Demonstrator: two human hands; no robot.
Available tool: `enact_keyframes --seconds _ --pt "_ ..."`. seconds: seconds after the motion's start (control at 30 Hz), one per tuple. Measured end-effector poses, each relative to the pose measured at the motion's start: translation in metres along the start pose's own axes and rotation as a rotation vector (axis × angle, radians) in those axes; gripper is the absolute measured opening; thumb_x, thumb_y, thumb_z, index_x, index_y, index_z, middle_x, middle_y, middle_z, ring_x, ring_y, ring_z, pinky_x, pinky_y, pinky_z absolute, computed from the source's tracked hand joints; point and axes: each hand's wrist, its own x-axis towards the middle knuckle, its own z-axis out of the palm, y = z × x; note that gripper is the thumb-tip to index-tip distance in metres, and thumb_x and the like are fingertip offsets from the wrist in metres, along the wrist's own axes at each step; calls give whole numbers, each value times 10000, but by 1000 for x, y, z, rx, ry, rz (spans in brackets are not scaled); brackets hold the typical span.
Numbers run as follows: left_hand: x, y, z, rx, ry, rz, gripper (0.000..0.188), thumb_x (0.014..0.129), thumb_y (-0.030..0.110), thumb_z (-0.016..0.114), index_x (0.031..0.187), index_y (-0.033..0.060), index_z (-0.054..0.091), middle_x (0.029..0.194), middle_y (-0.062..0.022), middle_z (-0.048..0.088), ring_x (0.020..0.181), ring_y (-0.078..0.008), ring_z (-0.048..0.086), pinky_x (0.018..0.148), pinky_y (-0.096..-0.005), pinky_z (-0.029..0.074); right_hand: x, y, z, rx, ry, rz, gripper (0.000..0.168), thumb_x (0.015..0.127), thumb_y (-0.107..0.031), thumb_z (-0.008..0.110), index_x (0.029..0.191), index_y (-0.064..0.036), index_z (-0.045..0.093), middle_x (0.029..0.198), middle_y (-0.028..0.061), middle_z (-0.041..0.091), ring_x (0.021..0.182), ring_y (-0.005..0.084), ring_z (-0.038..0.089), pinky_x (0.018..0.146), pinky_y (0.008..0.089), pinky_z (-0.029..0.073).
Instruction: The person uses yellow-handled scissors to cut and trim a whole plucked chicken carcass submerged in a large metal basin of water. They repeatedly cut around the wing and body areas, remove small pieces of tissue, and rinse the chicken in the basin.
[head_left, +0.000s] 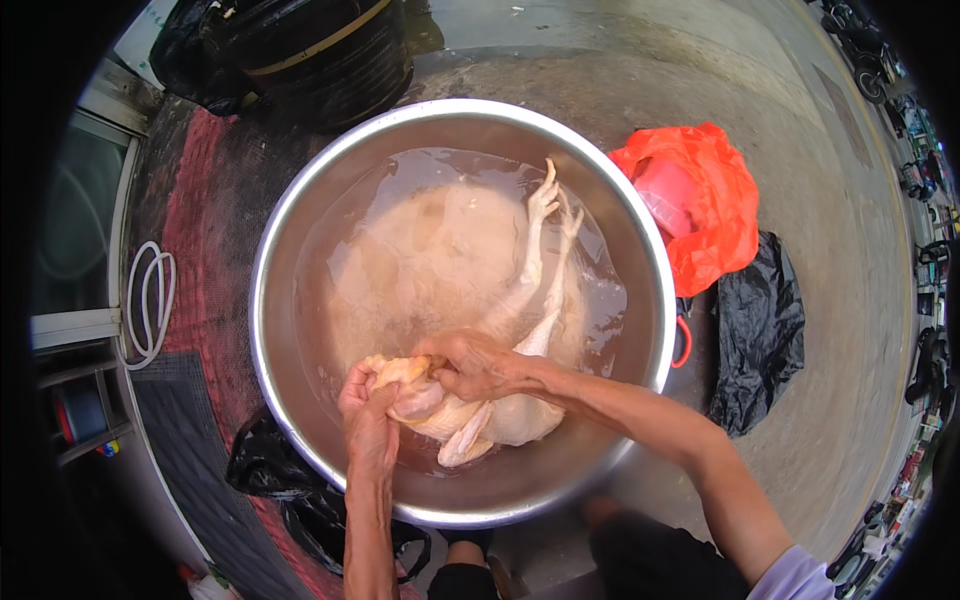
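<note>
A plucked whole chicken (517, 412) lies partly under water in a large round metal basin (461, 514). Its two legs and feet stretch toward the basin's far right, and one wing points toward me. My left hand (371, 397) grips the skin at the bird's neck end, on the left. Close beside it, my right hand (472, 365) pinches the same part, fingers curled at the opened skin. Pinkish flesh shows between the two hands. The fingertips of my right hand are partly hidden. The water (420, 255) is cloudy, with small bits floating in it.
A black bucket (330, 75) stands behind the basin. On the right are a red plastic bag (712, 202) and a black plastic bag (757, 337). More black plastic (262, 457) lies at left, near a coiled white hose (135, 300) on a red mat (195, 217).
</note>
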Motion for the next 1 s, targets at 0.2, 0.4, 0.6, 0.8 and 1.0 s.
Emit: enact_keyframes --seconds 0.2,0.4,0.6,0.8,1.0 --pt "1 2 6 67 -87 -5 235 891 16 623 1104 11 522 1003 -78 635 894 -145 647 825 -282 548 2 -12 1 183 -130 121 155 788 -117 602 908 -22 625 761 102 595 755 196 573 668 344 437" --pt "6 3 22 36 -25 -121 130 944 131 637 959 25 563 848 -36 616 706 -70 571 643 -221 500 -8 -25 7 489 -241 169 167 807 -132 578 690 -17 547 642 7 470 616 100 448 549 320 364" --pt "-12 -7 19 233 125 -1 182 969 193 614 1053 40 561 904 -21 582 751 -52 534 635 -205 455 -20 -15 16 327 -66 258 361 884 -200 593 588 -33 471 564 -42 378 553 77 373 478 315 295" --pt "-59 -23 11 51 109 -218 340 998 212 544 1274 41 446 1224 -98 540 1108 -192 551 930 -355 486 -11 -7 6 420 62 370 351 957 -279 571 686 -56 555 605 -59 411 574 60 363 498 276 300" --pt "-51 -39 4 -236 39 -222 416 985 126 472 1372 -8 397 1338 -157 511 1242 -246 513 1063 -401 433 -12 -3 8 208 -36 193 300 864 -301 649 775 -30 558 685 49 552 637 179 530 566 349 407"
